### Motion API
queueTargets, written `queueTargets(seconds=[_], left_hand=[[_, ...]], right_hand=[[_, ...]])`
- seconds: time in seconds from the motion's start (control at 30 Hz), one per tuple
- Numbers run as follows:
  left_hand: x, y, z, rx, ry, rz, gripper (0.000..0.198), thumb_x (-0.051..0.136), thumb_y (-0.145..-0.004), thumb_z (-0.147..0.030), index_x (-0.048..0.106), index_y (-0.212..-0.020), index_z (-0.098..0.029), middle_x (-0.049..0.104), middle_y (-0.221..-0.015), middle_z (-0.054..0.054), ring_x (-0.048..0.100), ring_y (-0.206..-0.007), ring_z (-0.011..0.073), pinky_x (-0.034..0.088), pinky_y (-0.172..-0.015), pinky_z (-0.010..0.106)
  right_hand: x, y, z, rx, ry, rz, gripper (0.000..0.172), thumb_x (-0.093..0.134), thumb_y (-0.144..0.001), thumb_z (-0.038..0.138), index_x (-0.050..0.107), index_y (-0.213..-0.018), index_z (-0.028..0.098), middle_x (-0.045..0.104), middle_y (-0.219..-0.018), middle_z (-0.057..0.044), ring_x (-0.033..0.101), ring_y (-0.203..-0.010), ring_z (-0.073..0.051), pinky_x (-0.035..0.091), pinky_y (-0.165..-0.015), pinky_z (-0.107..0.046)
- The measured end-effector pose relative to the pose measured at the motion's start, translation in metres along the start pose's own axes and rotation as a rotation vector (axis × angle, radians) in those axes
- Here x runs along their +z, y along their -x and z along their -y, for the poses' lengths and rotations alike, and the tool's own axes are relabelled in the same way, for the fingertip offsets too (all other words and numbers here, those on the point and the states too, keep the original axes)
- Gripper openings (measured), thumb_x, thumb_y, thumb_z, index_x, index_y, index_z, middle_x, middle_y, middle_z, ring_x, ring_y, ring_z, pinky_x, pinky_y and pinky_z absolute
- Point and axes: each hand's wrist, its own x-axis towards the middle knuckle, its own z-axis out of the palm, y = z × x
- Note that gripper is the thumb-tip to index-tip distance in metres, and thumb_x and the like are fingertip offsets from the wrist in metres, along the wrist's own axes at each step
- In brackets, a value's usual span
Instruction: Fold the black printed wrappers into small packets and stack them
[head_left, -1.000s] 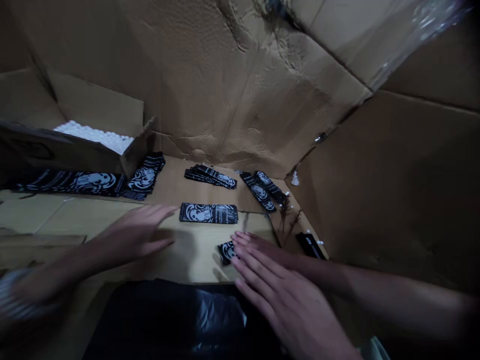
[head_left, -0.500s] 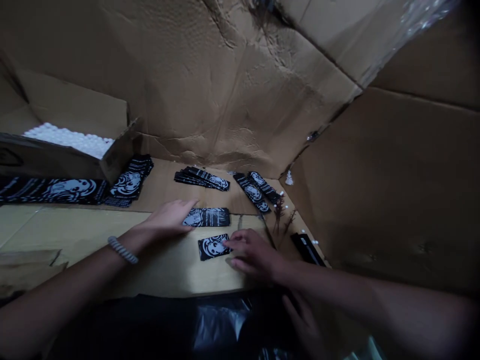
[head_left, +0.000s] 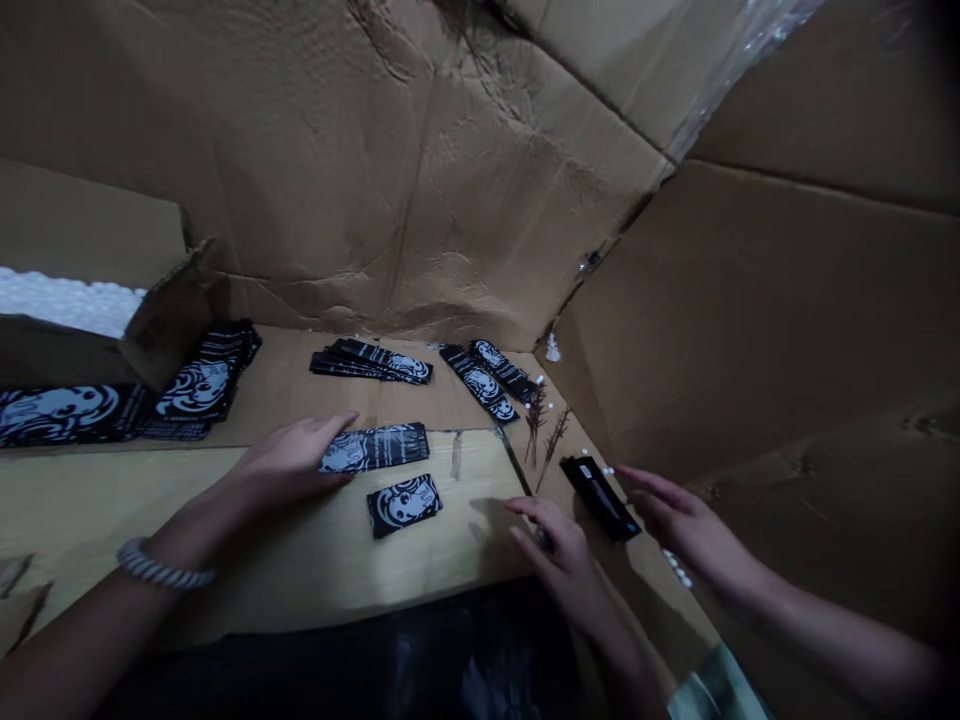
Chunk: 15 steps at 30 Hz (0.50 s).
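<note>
Black strip (head_left: 374, 448) now lies under the left hand's (head_left: 285, 462) flat, open fingers, while the small card (head_left: 404, 505) sits free, the right hand (head_left: 559, 548) loosely curled nearby, holding nothing visible.

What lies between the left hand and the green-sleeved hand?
Head view: left hand, then a black skull-print label on the wood board, then the green-sleeved hand.

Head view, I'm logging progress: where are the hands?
Left hand on black printed packet. Second packet beside it. Another hand, third hand at right, owners unclear.
</note>
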Motion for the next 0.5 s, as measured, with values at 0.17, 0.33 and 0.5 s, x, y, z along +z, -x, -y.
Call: queueTargets(seconds=[0.17,0.33,0.5], left_hand=[[0.009,-0.001,0.011,0.017,0.021,-0.042,0.086,0.066,-0.077,-0.05,0.05,-0.157,-0.021,0.064,-0.15,0.017,0.062,-0.135,0.0419,0.051,-0.112,0.052],[0.013,0.0,0.015,0.041,0.029,-0.073,0.084,0.065,-0.079,-0.051,0.05,-0.157,-0.022,0.063,-0.152,0.016,0.06,-0.137,0.0412,0.05,-0.113,0.052],[0.014,0.001,0.016,0.056,0.043,-0.096,0.082,0.066,-0.08,-0.05,0.051,-0.156,-0.022,0.065,-0.15,0.016,0.062,-0.135,0.042,0.052,-0.11,0.053]], right_hand=[[0.069,-0.034,0.017,-0.224,-0.14,0.302,0.04,0.066,-0.101,0.045,0.071,-0.133,0.023,0.073,-0.137,-0.012,0.066,-0.13,-0.028,0.054,-0.114,-0.045],[0.077,-0.063,0.016,-0.253,0.042,0.419,0.034,0.069,-0.099,0.033,0.073,-0.131,0.02,0.073,-0.137,-0.012,0.063,-0.131,-0.029,0.05,-0.115,-0.046],[0.071,-0.073,0.022,-0.308,0.099,0.477,0.035,0.069,-0.098,0.028,0.072,-0.132,0.017,0.073,-0.134,-0.014,0.064,-0.128,-0.029,0.051,-0.112,-0.045]])
